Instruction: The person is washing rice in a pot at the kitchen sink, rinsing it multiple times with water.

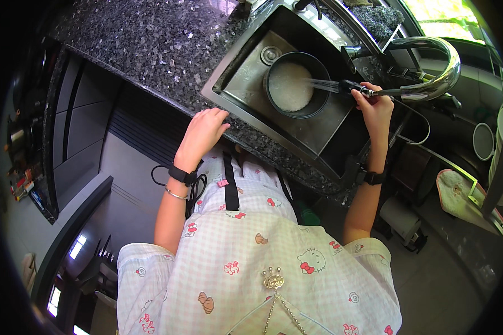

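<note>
My right hand (373, 99) grips a pull-out faucet sprayer (349, 86), with thumb and fingers wrapped round its neck. A spray of water runs leftward from it into a dark round pot (322, 106) standing in the sink. Whitish, cloudy contents (289, 89) that look like rice in water fill the pot's bottom. Near the counter's front edge is my left hand (204, 131), holding nothing, its fingers loosely bent and the thumb apart. Whether it touches the edge I cannot tell.
The steel sink (246, 75) has a round drain (270, 54) left of the pot. A curved chrome faucet (452, 64) arches at the right. Dark speckled granite countertop (151, 44) stretches to the left. A dark scouring pad (377, 21) lies behind the sink.
</note>
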The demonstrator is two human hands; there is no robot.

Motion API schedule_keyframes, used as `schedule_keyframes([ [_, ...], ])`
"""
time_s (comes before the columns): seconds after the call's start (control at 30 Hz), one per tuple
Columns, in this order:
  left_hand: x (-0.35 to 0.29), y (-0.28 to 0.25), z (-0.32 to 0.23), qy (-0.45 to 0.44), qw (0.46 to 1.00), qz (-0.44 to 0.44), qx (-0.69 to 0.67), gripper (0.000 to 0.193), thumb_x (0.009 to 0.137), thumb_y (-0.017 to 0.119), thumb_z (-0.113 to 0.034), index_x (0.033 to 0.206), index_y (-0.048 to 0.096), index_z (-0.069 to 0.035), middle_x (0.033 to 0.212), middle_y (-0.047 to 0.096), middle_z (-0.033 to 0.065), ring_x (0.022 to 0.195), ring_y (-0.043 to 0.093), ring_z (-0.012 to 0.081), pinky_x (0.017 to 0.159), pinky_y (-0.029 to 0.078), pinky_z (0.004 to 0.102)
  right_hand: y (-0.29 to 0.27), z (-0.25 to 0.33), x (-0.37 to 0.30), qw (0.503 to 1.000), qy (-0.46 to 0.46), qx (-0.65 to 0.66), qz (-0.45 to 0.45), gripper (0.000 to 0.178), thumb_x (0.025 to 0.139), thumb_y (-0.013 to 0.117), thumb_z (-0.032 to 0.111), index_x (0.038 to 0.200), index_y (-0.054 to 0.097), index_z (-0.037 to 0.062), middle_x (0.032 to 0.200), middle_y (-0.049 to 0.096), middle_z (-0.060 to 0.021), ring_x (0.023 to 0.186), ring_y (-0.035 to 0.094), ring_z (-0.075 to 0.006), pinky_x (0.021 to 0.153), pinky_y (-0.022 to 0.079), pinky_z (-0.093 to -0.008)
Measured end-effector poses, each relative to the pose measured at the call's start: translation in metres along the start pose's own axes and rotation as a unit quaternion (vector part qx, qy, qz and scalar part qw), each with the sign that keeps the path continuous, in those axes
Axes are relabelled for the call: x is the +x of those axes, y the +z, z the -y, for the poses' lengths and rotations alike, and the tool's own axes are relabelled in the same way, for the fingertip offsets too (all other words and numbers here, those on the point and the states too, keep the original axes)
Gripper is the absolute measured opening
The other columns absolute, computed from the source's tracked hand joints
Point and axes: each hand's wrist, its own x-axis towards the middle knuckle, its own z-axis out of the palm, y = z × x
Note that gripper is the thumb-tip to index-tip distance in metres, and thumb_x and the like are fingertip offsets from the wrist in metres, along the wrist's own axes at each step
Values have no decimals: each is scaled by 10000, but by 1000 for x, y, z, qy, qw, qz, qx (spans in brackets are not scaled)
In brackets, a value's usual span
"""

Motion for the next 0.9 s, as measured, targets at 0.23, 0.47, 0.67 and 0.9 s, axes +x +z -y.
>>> schedule_keyframes([
  [0.23,-2,0,1,-4,1000,12,8,219,752,631,-119,932,587,-2,880,601,129,839,566,311,750,451,391,6,4,0,998,28,31,40,295,687,759,126,917,642,-18,640,600,-51,523,555,-81,465,434,-207],
  [0.47,2,-4,-2,6,1000,-5,5,218,750,631,-121,929,588,-5,883,600,130,842,564,312,751,452,390,2,-2,-1,1000,-9,-16,-7,294,693,751,115,918,633,-33,621,600,-54,508,554,-88,471,445,-216],
  [0.67,5,-4,-2,8,1000,9,20,220,752,628,-121,933,584,-5,887,596,133,841,565,317,749,454,392,12,4,1,998,9,61,-14,323,678,764,137,915,636,-41,620,607,-49,509,552,-84,474,442,-223],
  [0.9,8,-10,-7,5,1000,7,19,219,752,627,-117,938,586,-9,887,595,137,838,566,324,742,457,397,-2,2,-3,995,48,35,80,322,661,769,123,896,637,-54,608,593,-45,515,547,-72,483,427,-216],
])
